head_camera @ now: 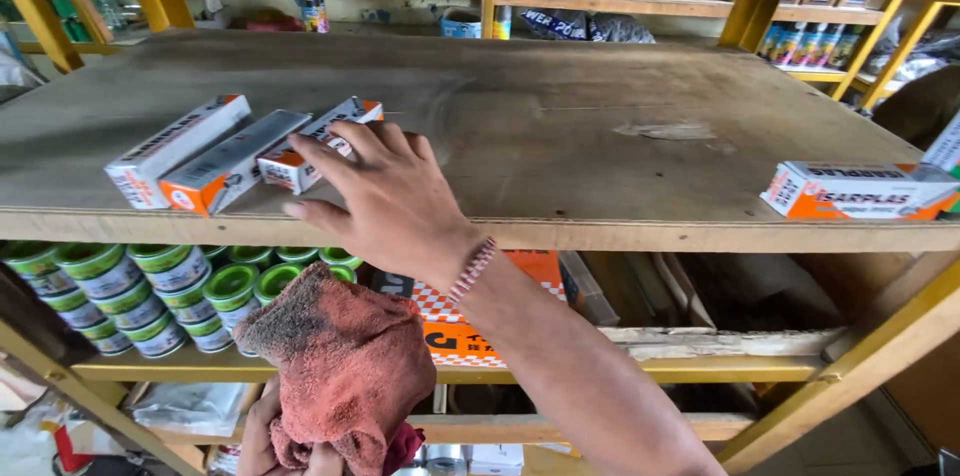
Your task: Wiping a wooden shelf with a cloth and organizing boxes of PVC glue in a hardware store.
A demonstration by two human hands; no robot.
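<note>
My right hand (385, 198) reaches in from the lower right onto the wooden shelf board (560, 126). Its spread fingers rest on the near end of a long white and orange carton (315, 141), and the thumb lies by the shelf's front edge. Two more such cartons (175, 148) (232, 161) lie side by side to its left. A beaded bracelet (472, 269) circles the wrist. Low at the left, my left hand (262, 436) grips a dusty red cloth (345, 366) below the shelf edge.
Another white and orange carton (860, 190) lies at the shelf's right edge. Several green-lidded tins (150, 286) are stacked on the lower shelf, beside an orange and white checked box (455, 321). Yellow frame posts (860, 356) run on both sides. Bottles (810, 44) stand behind.
</note>
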